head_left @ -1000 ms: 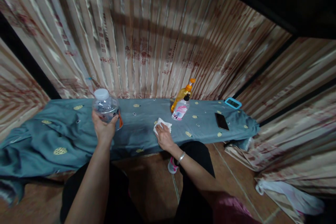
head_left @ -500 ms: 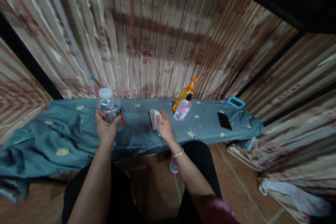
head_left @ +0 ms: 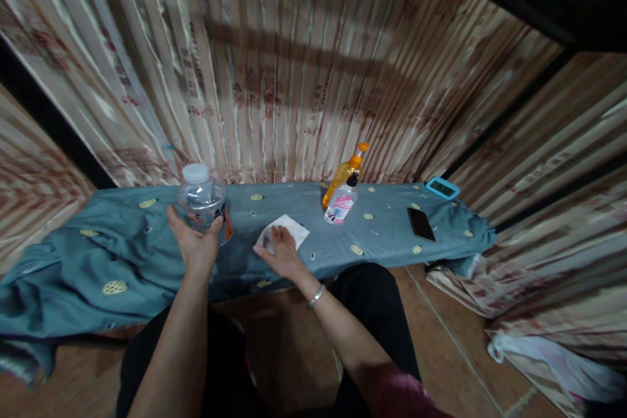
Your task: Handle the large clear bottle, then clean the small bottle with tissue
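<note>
A clear plastic jar [head_left: 203, 191] with a white lid and an orange patch on its label stands upright on the cloth-covered table at the left. My left hand [head_left: 196, 248] is spread at its near side, thumb against the label and fingers apart along the left; whether the fingers touch the jar I cannot tell. Flat on the cloth in the middle lies a white tissue [head_left: 292, 228]. My right hand [head_left: 284, 256], with a silver bangle at the wrist, rests over the tissue with its fingers outstretched, covering part of it.
Right of the tissue stand a clear pump bottle [head_left: 341, 204] with a pink label and an orange pump bottle [head_left: 337, 179] behind it. Farther right lie a black phone [head_left: 421, 225] and a blue-framed device [head_left: 442, 188]. A pleated curtain [head_left: 294, 78] closes the back.
My right hand has let go of the folded tissue, which now lies spread out, and moved left over it. My left hand's fingers have loosened from around the jar.
</note>
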Motion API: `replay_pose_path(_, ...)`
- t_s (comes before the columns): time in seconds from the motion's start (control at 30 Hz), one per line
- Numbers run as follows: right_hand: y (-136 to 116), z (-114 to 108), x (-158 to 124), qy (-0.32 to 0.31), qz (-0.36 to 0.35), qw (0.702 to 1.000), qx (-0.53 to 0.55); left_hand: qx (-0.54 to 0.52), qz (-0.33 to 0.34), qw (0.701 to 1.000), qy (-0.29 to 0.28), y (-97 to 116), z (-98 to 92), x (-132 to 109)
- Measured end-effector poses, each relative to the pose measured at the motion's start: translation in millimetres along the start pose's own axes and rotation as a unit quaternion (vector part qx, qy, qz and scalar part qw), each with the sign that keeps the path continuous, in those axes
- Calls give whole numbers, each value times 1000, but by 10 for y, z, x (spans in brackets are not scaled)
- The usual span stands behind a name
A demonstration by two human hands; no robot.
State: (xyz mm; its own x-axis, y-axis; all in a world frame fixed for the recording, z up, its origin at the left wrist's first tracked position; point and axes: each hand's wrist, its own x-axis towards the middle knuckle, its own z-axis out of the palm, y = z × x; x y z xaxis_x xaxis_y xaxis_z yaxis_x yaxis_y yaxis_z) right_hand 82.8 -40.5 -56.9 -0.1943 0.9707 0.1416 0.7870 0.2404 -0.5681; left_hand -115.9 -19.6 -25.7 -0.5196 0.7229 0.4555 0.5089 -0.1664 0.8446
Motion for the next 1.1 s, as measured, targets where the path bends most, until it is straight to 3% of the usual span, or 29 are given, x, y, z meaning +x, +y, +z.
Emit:
replay_pose_path(0.07, 152, -223, -80, 12, -20, 1000, 1, 24, 34, 998, 43, 149, -90, -61)
replay_pose_path(0.13, 371, -489, -206, 39, -24, 999, -4, 55, 122, 990, 38, 285, -149, -149)
replay_pose_path(0.23, 827, -893, -443, 94, -1, 995, -18, 63, 212, 975, -28, 373, -78, -323)
replay_pose_path(0.37, 1564, -1377, -709, 184, 86, 978, -58, 53, 165, 953, -250, 200, 284, -553)
replay_pose_path(0.43, 1920, -1595, -800, 225, 142, 960, -86, 79, 136, 942, -297, 51, 460, -615)
replay_pose_path(0.53, 2383, -1892, -896, 279, 231, 923, -130, 130, 101, 932, -322, -140, 609, -621)
replay_pose_path(0.77, 3072, -2343, -907, 317, 397, 845, -169, 128, 65, 944, -298, -364, 628, -491)
replay_pose_path(0.97, 3319, -2468, -719, 272, 452, 840, -129, 111, 62, 969, -212, -354, 590, -434)
replay_pose_path(1.03, 3355, -2491, -660, 261, 466, 837, -117, 114, 93, 971, -190, -270, 567, -460)
replay_pose_path(1.1, 3367, -2517, -607, 255, 481, 832, -105, 109, 152, 960, -207, -168, 545, -518)
